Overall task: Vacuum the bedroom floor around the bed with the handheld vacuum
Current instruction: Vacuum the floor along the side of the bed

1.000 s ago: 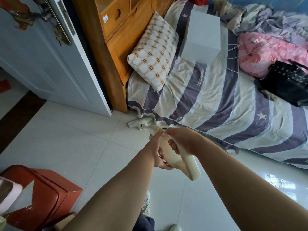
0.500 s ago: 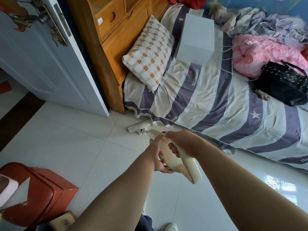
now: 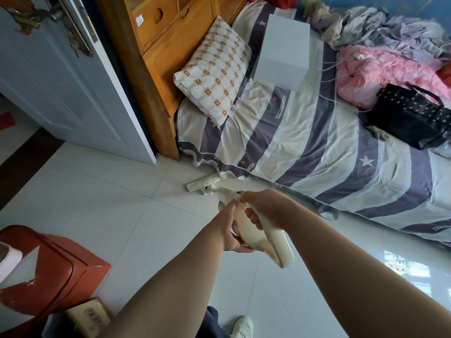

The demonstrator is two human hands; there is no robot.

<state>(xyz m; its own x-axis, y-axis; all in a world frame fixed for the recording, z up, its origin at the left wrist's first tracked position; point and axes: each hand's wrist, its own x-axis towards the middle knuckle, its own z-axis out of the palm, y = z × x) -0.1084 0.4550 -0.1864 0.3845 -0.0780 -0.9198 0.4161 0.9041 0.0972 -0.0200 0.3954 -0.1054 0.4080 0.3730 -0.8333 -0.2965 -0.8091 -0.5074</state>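
Vacuum [image 3: 275,247] at center, its nozzle [image 3: 202,185] on the floor [image 3: 122,203] at 12 o'clock from the hands, right at the bed [image 3: 317,147] sheet edge. Right hand [image 3: 266,208] grips the handle. Left hand [image 3: 228,225] holds the body from below. On the bed: pillow [image 3: 214,69] at 11, white box [image 3: 283,45] at 12, closed, contents hidden. Black bag [image 3: 410,115] at 2, contents not visible. Red case [image 3: 48,264] at 8.

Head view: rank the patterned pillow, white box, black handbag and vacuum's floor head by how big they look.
1. Patterned pillow, largest.
2. White box and black handbag: these look about alike, so I won't rank them.
3. Vacuum's floor head, clearly smallest.
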